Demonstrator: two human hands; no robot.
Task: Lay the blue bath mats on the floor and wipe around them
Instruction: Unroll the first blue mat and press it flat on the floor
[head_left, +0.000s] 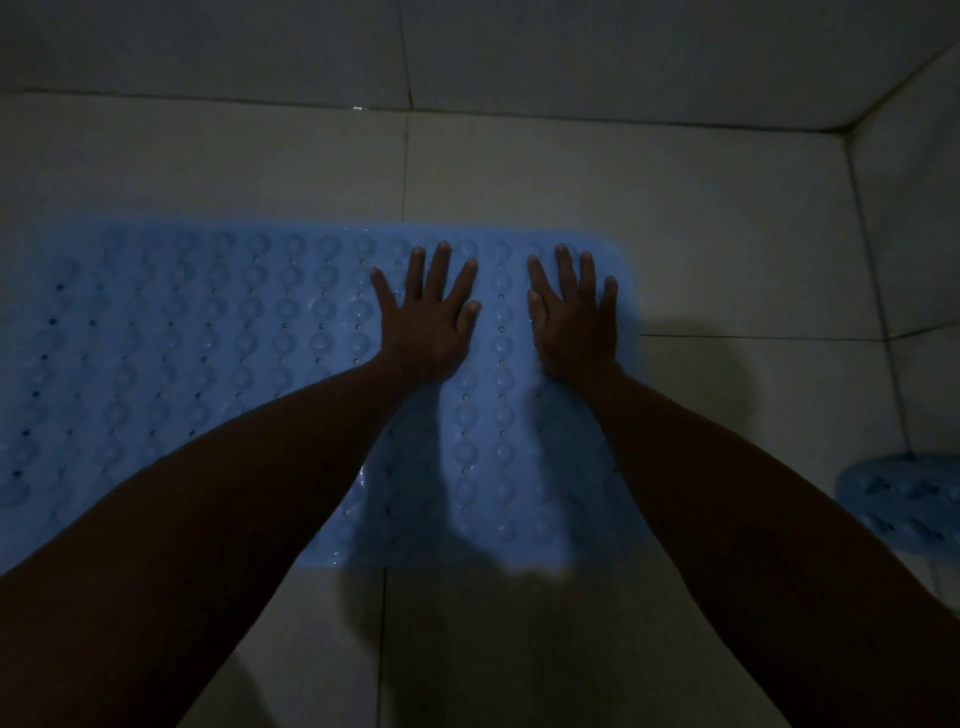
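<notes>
Dim light. Blue bath mat (234, 364) lies flat on the tiled floor (727, 234), bumps and small holes facing up, its right end near the wall corner. Left hand (426, 317) and right hand (574, 322) rest palm-down on that end, fingers spread, holding nothing. Second blue mat (904, 499) lies partly in view at the right edge, well apart.

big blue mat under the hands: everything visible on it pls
The blue bath mat looks like soft, translucent rubbery plastic, light blue, covered in rows of round suction-cup bumps with small drain holes between them. It lies spread flat on the pale tiled floor, its rounded far-right corner showing; its left end runs out of frame. The left hand and right hand press flat on it, fingers spread, near its right end.
</notes>
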